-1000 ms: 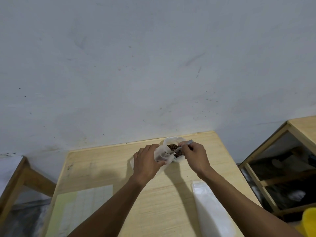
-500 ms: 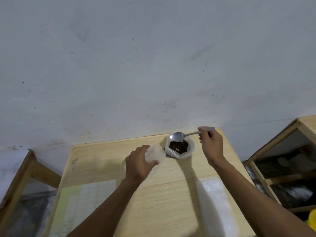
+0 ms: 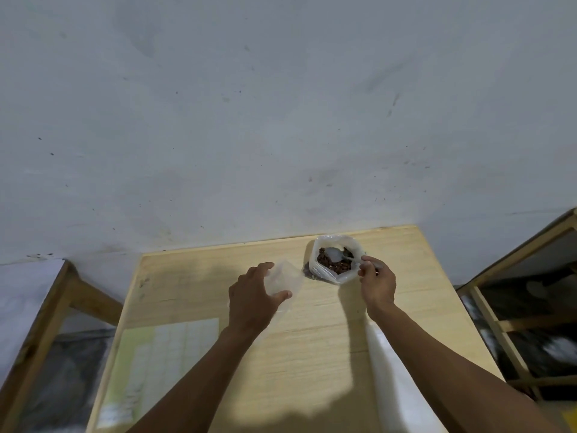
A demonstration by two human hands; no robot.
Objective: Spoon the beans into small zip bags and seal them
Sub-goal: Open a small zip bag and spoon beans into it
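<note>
An open white plastic bag [image 3: 346,276] full of dark brown beans [image 3: 331,264] stands at the far right of the wooden table [image 3: 312,354]. My right hand [image 3: 376,281] holds a metal spoon [image 3: 338,255] by the handle, its bowl lying on the beans inside the bag. To the left, my left hand [image 3: 251,303] grips a small clear zip bag [image 3: 285,278], held upright just above the table. Whether the small bag holds any beans I cannot tell.
A stack of clear zip bags [image 3: 396,379] lies under my right forearm. A pale green sheet with a grid [image 3: 156,367] lies at the table's near left. Wooden frames stand on both sides, left [image 3: 40,332] and right [image 3: 512,323]. A grey wall rises behind.
My right hand lifted the spoon away from the small bag, swung it right over the bean bag and lowered it onto the beans. My left hand drew the small bag leftward.
</note>
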